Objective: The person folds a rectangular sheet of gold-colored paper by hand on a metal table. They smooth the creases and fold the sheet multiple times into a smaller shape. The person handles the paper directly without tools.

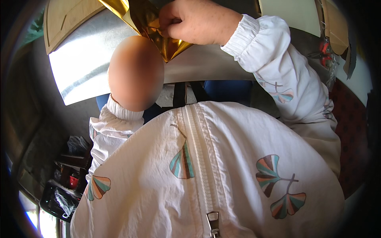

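Shiny gold foil sheeting [148, 20] hangs creased over the metal table at the top of the view, its lower end coming to a point. My right hand [202, 23] pinches the foil between thumb and bent fingers. Beside the foil's left edge is my left hand [136, 74], covered by a blur, so its fingers and anything they hold cannot be made out. Both arms wear white sleeves with elastic cuffs.
A brushed metal tabletop [86, 59] lies before me, with a wooden board [71, 20] at upper left. Red-handled scissors [326, 54] and brown cardboard [336, 26] are at right. A black container [49, 193] with clear plastic stands at lower left.
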The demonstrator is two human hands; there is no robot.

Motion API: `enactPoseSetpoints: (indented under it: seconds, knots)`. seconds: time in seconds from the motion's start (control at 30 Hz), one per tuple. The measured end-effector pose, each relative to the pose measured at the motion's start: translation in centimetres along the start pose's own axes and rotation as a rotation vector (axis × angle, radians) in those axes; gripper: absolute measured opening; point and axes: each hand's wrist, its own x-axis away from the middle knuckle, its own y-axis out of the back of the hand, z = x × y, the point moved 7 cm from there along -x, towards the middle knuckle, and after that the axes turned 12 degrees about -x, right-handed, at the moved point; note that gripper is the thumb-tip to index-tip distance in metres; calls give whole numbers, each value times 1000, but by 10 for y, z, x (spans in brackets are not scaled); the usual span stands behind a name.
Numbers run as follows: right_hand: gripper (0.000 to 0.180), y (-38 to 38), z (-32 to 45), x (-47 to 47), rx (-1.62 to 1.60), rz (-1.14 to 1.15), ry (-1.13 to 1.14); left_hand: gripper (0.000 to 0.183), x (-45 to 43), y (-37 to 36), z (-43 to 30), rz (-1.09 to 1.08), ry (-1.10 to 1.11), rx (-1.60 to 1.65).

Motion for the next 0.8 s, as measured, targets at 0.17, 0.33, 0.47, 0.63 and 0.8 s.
enactPoseSetpoints:
  seconds: [0.17, 0.33, 0.47, 0.63, 0.8]
  knots:
    - [23, 3, 8, 4, 1, 19, -72, 11, -1, 0, -7, 15, -109, -156]
    - [22, 6, 7, 7, 98, -44, -96, 14, -7, -1, -1, 80, 101, -142]
    - [23, 4, 2, -1, 232, -99, -39, 25, -6, -9, 2, 153, 306, -151]
    - [22, 12, 0, 5, 88, -50, -150, 27, -8, -10, 0, 134, 320, -243]
    - [23, 26, -6, 38, -183, -20, -242, 28, -8, -11, -1, 119, 302, -282]
